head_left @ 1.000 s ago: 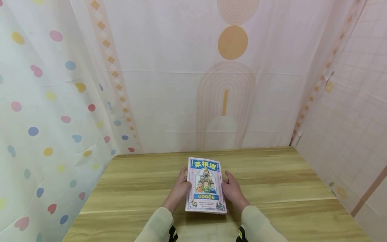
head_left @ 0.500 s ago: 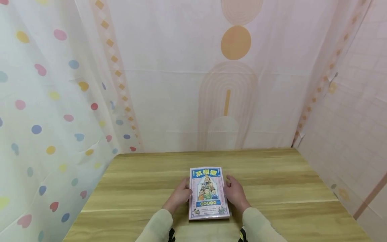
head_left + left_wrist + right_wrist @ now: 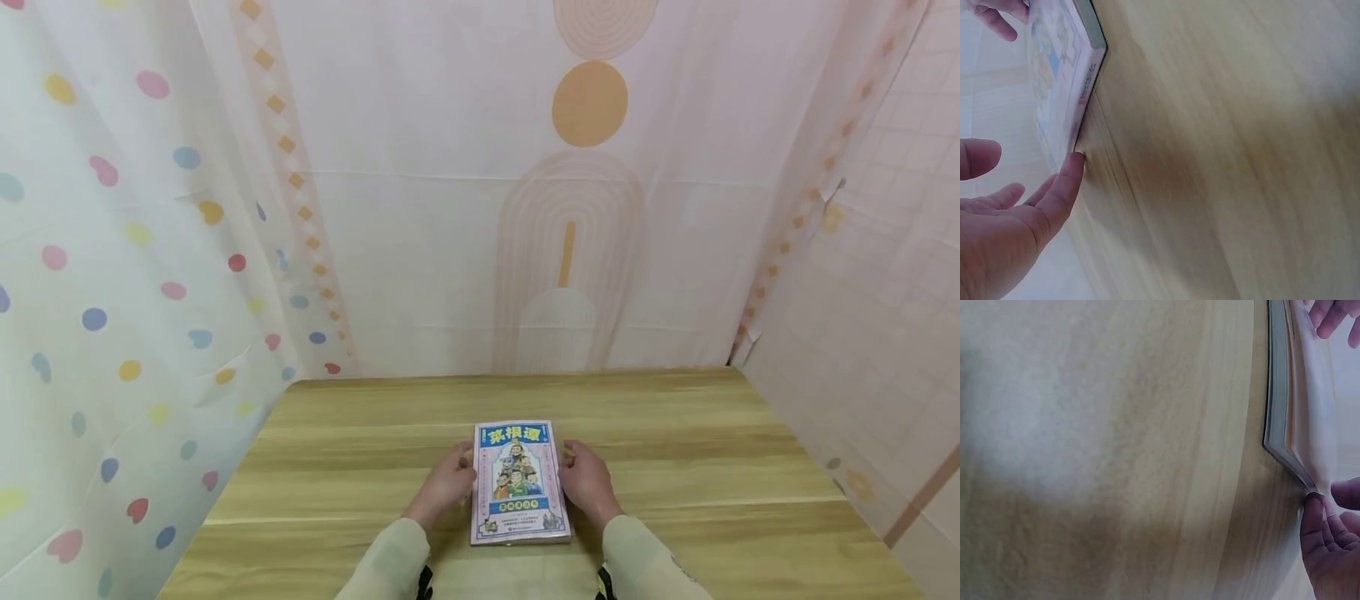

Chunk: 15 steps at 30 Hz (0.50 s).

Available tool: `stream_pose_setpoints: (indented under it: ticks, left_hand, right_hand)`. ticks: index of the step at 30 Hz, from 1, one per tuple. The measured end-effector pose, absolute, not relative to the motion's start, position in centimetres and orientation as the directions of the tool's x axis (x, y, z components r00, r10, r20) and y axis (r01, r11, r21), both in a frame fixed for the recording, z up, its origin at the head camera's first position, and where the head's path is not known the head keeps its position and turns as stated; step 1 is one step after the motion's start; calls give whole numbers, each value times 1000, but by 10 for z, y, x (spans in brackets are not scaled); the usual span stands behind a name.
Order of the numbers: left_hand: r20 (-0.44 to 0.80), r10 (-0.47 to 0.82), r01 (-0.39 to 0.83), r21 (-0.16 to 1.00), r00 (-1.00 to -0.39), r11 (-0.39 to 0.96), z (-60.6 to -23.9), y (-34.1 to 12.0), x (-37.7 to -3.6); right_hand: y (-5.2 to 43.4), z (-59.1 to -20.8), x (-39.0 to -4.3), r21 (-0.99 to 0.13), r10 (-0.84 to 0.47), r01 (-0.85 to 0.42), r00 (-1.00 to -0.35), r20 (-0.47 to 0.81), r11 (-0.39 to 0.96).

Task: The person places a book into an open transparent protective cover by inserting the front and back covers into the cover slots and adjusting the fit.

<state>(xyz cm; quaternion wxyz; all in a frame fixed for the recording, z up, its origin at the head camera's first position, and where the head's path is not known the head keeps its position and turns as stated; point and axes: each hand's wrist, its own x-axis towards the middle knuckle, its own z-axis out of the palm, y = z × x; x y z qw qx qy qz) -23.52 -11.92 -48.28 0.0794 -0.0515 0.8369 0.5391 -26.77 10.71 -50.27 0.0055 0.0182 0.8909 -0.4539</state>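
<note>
Squaring up the book (image 3: 519, 483), by the look of it, flat and cover-up near the middle of the bench's (image 3: 712, 467) near edge. Left hand (image 3: 447, 483) loosely spread, fingertips touching the spine side; right hand (image 3: 588, 482) relaxed against the opposite edge, gripping nothing. Next likely calls for a thumb under the cover edge, or simply letting go

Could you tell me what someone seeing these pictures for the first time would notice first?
The eye goes first to the colourful cartoon-cover book lying flat near the front middle of the wooden table. The left hand and right hand flank it, fingers at its long edges. Behind hang pale curtains, with coloured hearts and dots on the left.
</note>
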Motion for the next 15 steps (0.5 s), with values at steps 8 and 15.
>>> stream_pose_setpoints:
  ticks: [8, 15]
  left_hand:
    - [-70, 22, -41, 779, -997, 626, -480, -136, -233]
    - [124, 33, 84, 428, -992, 900, -484, -164, -234]
  right_hand:
    - [119, -495, -267, -774, -9, -43, -999, 48, 632]
    - [140, -494, -269, -612, -83, -177, -980, 179, 771]
